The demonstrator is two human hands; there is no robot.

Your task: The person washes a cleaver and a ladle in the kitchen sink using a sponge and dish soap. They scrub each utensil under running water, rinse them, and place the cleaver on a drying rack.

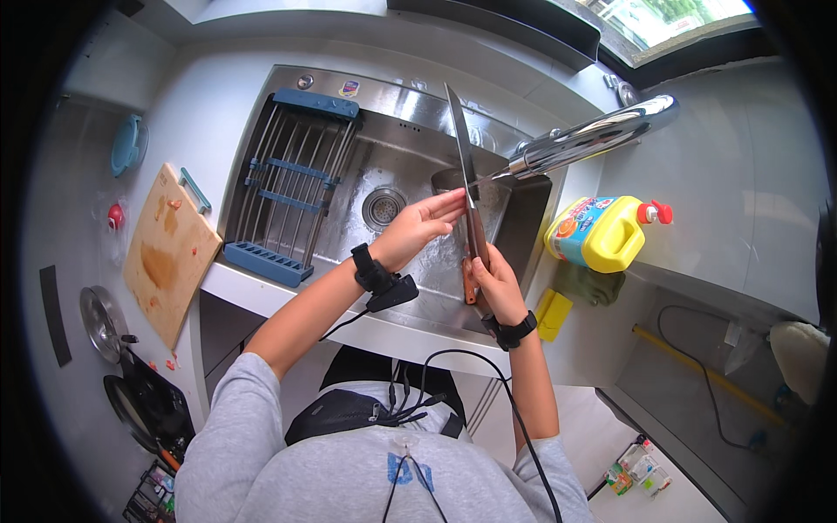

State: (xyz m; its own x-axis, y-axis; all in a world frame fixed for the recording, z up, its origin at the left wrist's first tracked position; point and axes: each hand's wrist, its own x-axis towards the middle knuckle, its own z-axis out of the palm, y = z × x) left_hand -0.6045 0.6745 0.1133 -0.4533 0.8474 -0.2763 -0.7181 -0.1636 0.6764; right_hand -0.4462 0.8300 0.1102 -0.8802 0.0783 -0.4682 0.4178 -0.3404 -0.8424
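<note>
My right hand [500, 284] grips the brown handle of a large kitchen knife [461, 140] over the sink. The blade points away from me, seen nearly edge-on. My left hand [418, 229] is held flat with fingers extended, its fingertips at the blade near the handle. A stream from the chrome faucet [569, 147] falls by the blade. Below my right hand shows a second wooden handle [469, 284]; what it belongs to is mostly hidden. A dark rounded vessel [446, 178] sits in the stainless steel sink [405, 261], partly behind the knife.
A blue and steel drying rack [294, 167] spans the sink's left side. Farther left lies a stained wooden cutting board [167, 255] with red food scraps. On the right are a yellow detergent jug [595, 232], a green cloth [598, 286] and a yellow sponge [554, 315].
</note>
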